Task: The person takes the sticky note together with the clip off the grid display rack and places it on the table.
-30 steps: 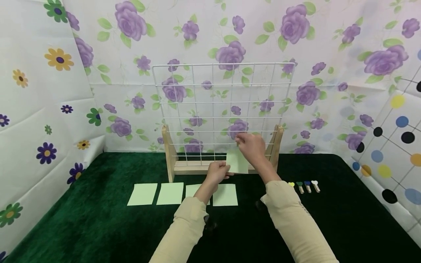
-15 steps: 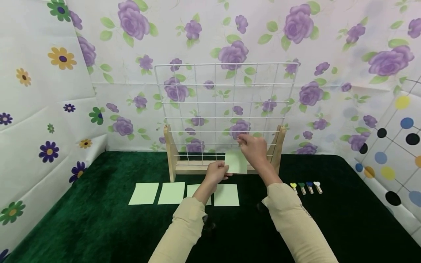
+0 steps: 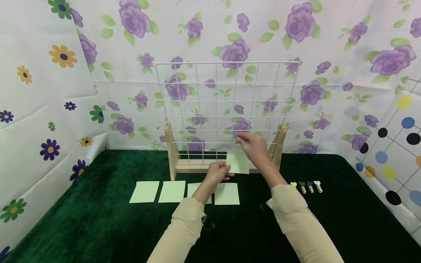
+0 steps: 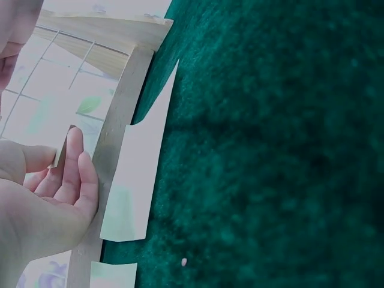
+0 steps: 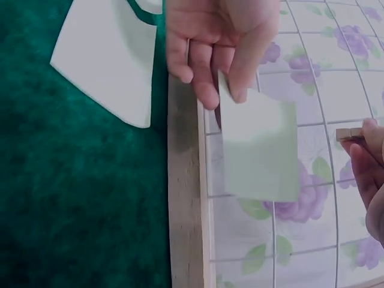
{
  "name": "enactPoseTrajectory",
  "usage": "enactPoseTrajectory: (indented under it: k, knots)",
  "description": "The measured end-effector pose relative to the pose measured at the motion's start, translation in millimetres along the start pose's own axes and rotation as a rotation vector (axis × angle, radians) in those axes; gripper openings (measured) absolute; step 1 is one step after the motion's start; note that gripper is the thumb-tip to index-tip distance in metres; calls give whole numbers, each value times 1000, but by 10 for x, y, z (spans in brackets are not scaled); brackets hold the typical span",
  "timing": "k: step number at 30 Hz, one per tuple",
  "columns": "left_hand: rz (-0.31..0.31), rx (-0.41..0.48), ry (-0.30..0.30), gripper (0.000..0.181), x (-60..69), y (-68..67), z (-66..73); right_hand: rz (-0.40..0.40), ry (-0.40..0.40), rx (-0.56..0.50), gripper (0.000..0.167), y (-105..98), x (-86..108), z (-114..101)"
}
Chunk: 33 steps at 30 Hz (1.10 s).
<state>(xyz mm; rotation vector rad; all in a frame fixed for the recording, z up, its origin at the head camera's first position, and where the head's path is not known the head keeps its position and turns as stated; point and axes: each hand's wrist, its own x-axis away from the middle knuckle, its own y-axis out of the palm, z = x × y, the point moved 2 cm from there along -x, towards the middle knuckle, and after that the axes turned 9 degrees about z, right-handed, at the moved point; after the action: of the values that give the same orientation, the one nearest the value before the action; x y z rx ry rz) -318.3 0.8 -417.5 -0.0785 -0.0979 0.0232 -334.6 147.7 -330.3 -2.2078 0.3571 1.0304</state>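
Note:
My left hand (image 3: pixel 217 172) pinches the left edge of a pale green paper sheet (image 3: pixel 237 162) between thumb and fingers. The sheet hangs in front of the lower part of a white wire grid (image 3: pixel 227 63), and in the right wrist view a lower corner of the grid shows behind it. Above and to the right of the sheet, my right hand (image 3: pixel 254 146) pinches a small wooden clothespin (image 5: pixel 347 134) close to the grid wires. The clothespin's far end is hidden by the fingers, and in the right wrist view it is apart from the sheet.
Wooden side posts (image 3: pixel 172 153) and a crossbar (image 3: pixel 194 166) carry the grid. Several more pale green sheets (image 3: pixel 144 192) lie in a row before it on the dark green cloth (image 3: pixel 98 219). Several heart-topped clothespins (image 3: pixel 310 187) lie at the right.
The head view has shifted slightly. Both hands keep their grips, and the sheet and clothespin stay at nearly the same spot by the grid.

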Motion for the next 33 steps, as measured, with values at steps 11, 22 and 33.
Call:
enactPoseTrajectory:
  k: [11, 22, 33]
  knots:
    - [8, 9, 18, 32, 72, -76, -5, -146, 116, -105, 18, -195, 213, 92]
    - [-38, -26, 39, 22, 148, -108, 1, -229, 168, -23, 20, -423, 479, 372]
    - [-68, 8, 43, 18, 236, -98, -7, -327, 278, -31, 28, -773, 662, 663]
